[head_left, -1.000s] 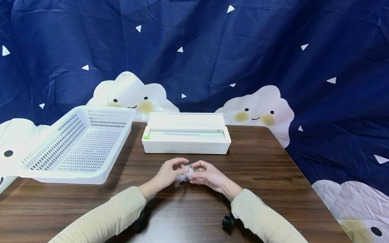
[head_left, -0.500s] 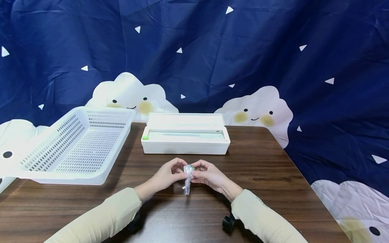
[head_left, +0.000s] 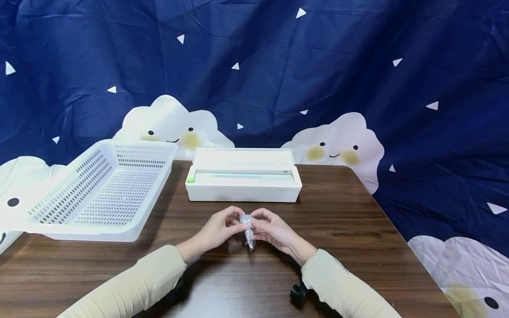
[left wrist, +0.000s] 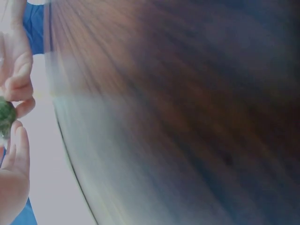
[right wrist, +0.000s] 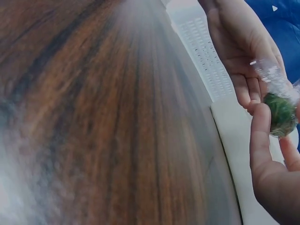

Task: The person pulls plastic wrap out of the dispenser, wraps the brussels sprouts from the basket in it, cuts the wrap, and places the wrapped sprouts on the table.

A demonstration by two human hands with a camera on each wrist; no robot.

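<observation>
Both hands hold a small round bundle of clear plastic wrap (head_left: 249,237) just above the table, its loose end hanging down. In the right wrist view something dark green (right wrist: 281,112) shows inside the film; its kind is not clear. My left hand (head_left: 219,229) pinches the bundle from the left between thumb and fingers. From the other side my right hand (head_left: 275,230) pinches it with bent fingers. Part of the green lump (left wrist: 5,115) also appears at the left edge of the left wrist view. Fingers hide much of the bundle.
Behind the hands lies a long white box (head_left: 243,194) with its lid up and a green slider (head_left: 191,179) at the left. A white perforated basket (head_left: 133,223) stands on the left. The brown wooden table (head_left: 350,212) ends before a blue cloud-print curtain (head_left: 254,66).
The wrap's loose end was bunched by the left hand and now hangs down as a narrow tail. The left hand shifted its hold, and the bundle has turned between the fingers.
</observation>
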